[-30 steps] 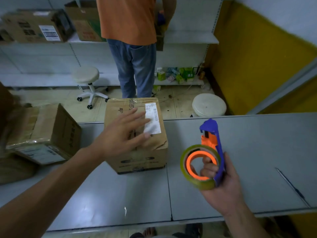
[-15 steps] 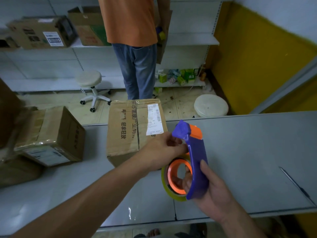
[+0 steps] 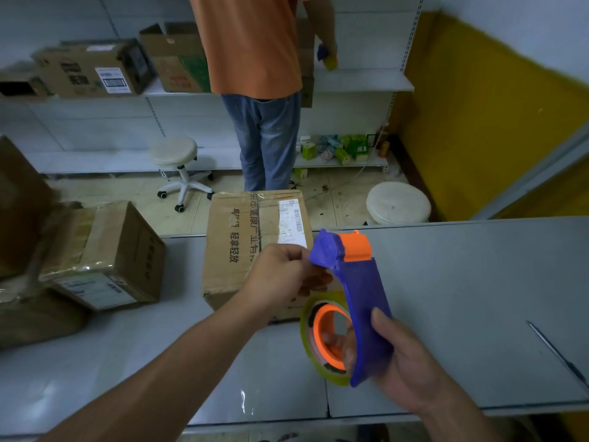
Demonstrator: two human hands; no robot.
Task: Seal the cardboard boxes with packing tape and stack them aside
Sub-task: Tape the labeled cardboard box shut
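A brown cardboard box (image 3: 242, 247) with a white label and black print stands on the grey table (image 3: 462, 282), its top seam taped. My right hand (image 3: 395, 362) grips a purple and orange tape dispenser (image 3: 353, 282) that carries a yellowish tape roll (image 3: 310, 339), held in front of the box. My left hand (image 3: 280, 275) pinches at the dispenser's head, where the tape end comes off; the tape end itself is too clear to make out.
Taped boxes (image 3: 105, 253) are piled at the table's left end. A thin dark rod (image 3: 554, 349) lies at the right. Beyond the table stand a person in an orange shirt (image 3: 251, 43), two white stools (image 3: 173, 151), and shelves with boxes (image 3: 92, 68).
My left hand left the top of the box and came to the dispenser's head. My right hand turned the dispenser and brought it closer to the box.
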